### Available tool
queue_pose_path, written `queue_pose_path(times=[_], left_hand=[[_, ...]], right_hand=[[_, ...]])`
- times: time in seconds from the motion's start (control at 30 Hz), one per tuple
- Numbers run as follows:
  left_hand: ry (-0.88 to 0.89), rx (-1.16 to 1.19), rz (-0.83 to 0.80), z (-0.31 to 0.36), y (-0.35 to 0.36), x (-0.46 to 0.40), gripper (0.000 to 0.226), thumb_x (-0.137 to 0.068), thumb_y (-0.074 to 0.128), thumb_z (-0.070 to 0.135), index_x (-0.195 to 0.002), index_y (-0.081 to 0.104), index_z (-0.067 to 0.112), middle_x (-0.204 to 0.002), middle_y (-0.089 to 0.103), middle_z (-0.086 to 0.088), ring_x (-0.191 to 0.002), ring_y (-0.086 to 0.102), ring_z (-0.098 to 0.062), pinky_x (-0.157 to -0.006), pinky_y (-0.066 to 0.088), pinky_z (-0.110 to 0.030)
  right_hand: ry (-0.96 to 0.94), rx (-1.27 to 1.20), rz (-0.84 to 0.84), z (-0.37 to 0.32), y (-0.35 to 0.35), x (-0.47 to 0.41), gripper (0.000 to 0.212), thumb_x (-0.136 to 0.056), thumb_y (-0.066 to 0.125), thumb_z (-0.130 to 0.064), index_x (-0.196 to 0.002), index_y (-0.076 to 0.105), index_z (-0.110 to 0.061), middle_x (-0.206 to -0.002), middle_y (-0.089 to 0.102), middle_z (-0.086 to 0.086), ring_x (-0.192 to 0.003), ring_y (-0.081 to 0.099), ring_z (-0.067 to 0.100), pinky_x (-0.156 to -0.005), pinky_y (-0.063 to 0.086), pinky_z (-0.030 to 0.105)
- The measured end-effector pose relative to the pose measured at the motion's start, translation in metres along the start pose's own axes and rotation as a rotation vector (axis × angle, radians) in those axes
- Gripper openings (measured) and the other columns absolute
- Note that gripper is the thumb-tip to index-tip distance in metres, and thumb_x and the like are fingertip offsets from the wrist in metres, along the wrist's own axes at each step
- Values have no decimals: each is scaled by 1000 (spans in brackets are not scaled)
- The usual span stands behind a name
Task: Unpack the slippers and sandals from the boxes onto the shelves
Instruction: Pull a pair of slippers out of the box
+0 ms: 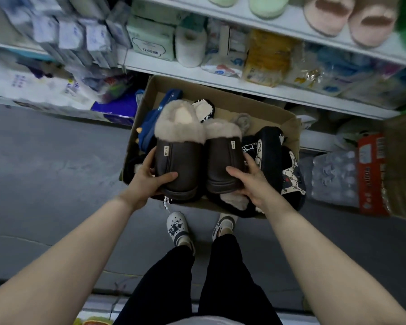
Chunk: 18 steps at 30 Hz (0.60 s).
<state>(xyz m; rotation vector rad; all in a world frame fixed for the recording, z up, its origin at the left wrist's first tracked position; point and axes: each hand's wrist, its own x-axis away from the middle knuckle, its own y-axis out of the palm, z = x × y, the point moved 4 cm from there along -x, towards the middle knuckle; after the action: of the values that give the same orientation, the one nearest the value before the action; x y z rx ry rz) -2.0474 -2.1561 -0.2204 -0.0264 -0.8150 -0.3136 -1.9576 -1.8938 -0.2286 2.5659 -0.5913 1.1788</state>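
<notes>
While the left hand and right hand each clasp one brown fur-lined slipper of a pair above the open cardboard box, the lifting-out step is underway, and next comes a raise to the shelf overhead.

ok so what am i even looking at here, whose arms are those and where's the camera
There is no machine here. The camera sits on a person's head and looks down, so the arms are theirs. The left hand and right hand each grip one brown fur-lined slipper, the left slipper and the right slipper, held side by side over an open cardboard box on the floor. More slippers lie in the box. Ahead are white shelves with packaged goods, and pink slippers on a higher one.
</notes>
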Motion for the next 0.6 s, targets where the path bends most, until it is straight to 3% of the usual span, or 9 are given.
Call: queue_pose_path(times=[0.13,0.33,0.47,0.57,0.6], left_hand=[[53,11,-67,37,17,24,83,-79,73,1,-141,36,43,-111,63,3,-93,66,-12,-56,56,-26],[194,-27,-176,96,53,53,83,-74,77,8,-136,37,46,-118,67,-4,-102,67,-20,-65,58,-34],[316,-73,-231,143,83,69,91,-75,77,5,-145,30,38,-114,69,-6,-97,69,-22,-64,59,-33],[394,-125,-274,180,110,85,86,-77,76,6,-142,33,41,-110,69,-6,-93,70,-22,-71,59,-39],[417,-143,-297,191,119,90,86,-77,77,6,-142,34,41,-109,70,-8,-90,70,-23,-69,59,-39]], right_hand=[[-137,-46,4,-32,-14,40,73,-83,76,-13,-140,43,-44,-131,62,-3,-112,65,18,-80,59,45],[-361,-46,65,-87,-33,101,71,-77,81,-21,-130,45,-52,-130,64,-5,-112,65,14,-83,59,45],[-523,-77,90,-122,-56,141,76,-64,88,-31,-127,50,-49,-133,61,-6,-116,64,17,-82,59,43],[-633,-33,182,-150,-84,171,75,-79,81,-15,-140,44,-36,-129,61,-6,-102,68,4,-74,58,27],[-660,-8,206,-159,-94,179,75,-80,80,-15,-143,42,-34,-128,62,-6,-100,68,3,-75,59,29]])
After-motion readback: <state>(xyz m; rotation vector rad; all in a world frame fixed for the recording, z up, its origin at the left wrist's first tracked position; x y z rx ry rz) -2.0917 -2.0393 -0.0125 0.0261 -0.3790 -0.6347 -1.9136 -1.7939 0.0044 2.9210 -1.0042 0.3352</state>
